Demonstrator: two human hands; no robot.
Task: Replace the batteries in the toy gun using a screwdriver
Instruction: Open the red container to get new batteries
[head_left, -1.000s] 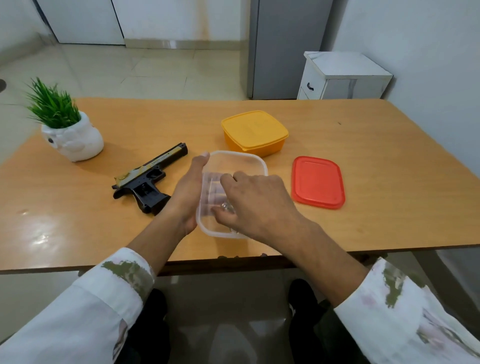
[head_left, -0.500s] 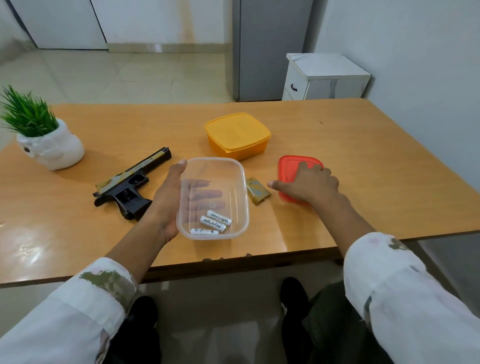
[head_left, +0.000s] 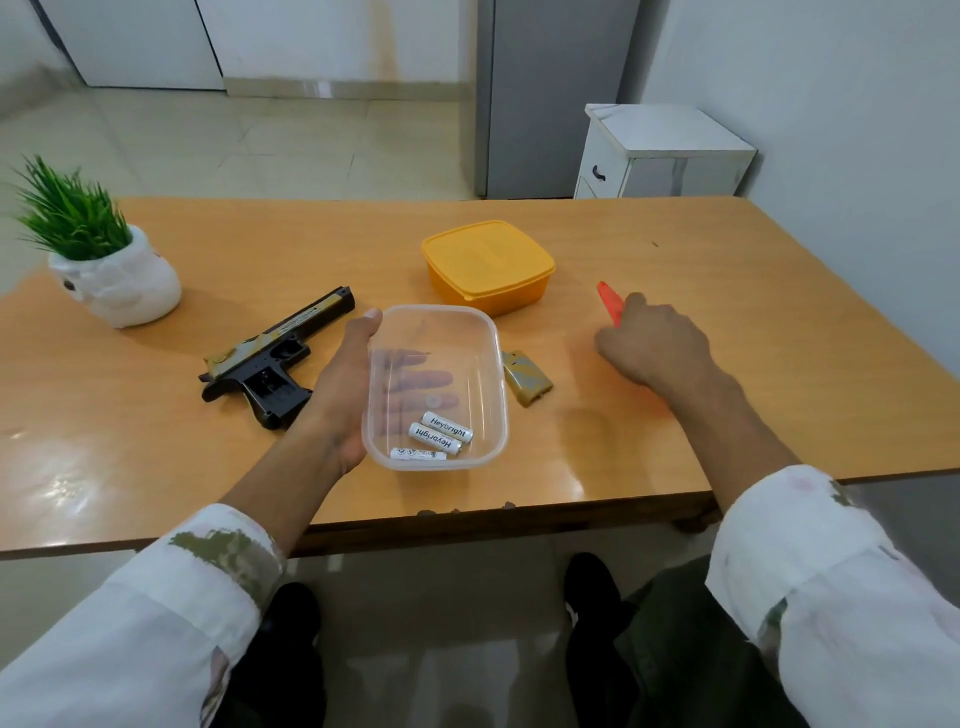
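Note:
A black and gold toy gun (head_left: 275, 358) lies on the wooden table (head_left: 727, 291), left of centre. My left hand (head_left: 343, 395) holds a clear plastic container (head_left: 436, 384) from below and the side; three white batteries (head_left: 436, 439) lie in its near end. A small gold battery cover (head_left: 525, 378) rests just right of the container. My right hand (head_left: 649, 343) grips a red lid (head_left: 609, 303), tilted on edge above the table. No screwdriver shows.
A closed yellow box (head_left: 488, 265) stands behind the clear container. A green plant in a white pot (head_left: 111, 275) sits at the far left. A white cabinet (head_left: 660, 150) stands beyond the table's far right corner.
My right hand left the clear container, reached right to the red lid and lifted it on edge. The gold cover now lies beside the container.

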